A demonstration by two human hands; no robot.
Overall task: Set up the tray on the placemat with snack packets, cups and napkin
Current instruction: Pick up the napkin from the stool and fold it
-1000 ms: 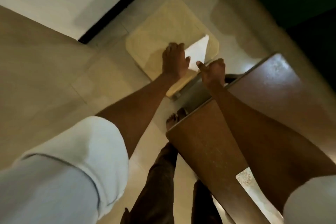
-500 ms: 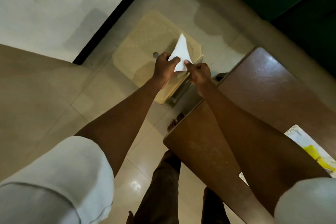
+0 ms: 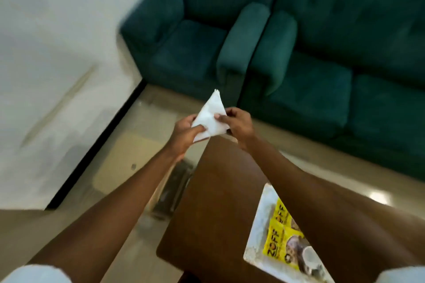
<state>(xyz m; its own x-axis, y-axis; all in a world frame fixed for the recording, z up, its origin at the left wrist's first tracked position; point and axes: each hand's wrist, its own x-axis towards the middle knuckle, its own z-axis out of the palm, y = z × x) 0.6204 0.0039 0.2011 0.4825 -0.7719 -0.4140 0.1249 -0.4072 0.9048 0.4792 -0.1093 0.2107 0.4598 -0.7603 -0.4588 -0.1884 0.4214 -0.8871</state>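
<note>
Above far corner of table [image 3: 218,202], held folded napkin [image 3: 210,119] pinched by left hand [image 3: 184,133] and right hand [image 3: 239,126], well apart from tray [image 3: 258,225] with snack packets [image 3: 276,243] at table's near right; probably risked losing the fold or dropping it off the table edge on any slack pinch.

Napkin [image 3: 210,119]: white, folded to a triangle, apex up and away; held in the air, pinched at lower left corner by left hand [image 3: 182,132], at right edge by right hand [image 3: 240,125].
Tray [image 3: 255,234]: white, speckled, flat on brown table [image 3: 218,202], lower right; right part hidden.
Snack packets [image 3: 274,246]: yellow, black "ZOFF" lettering; at least two, lying flat and overlapping on tray.
Cup [image 3: 309,255]: pale, round rim, blurred; just beside lower packet; pose unclear.
</note>
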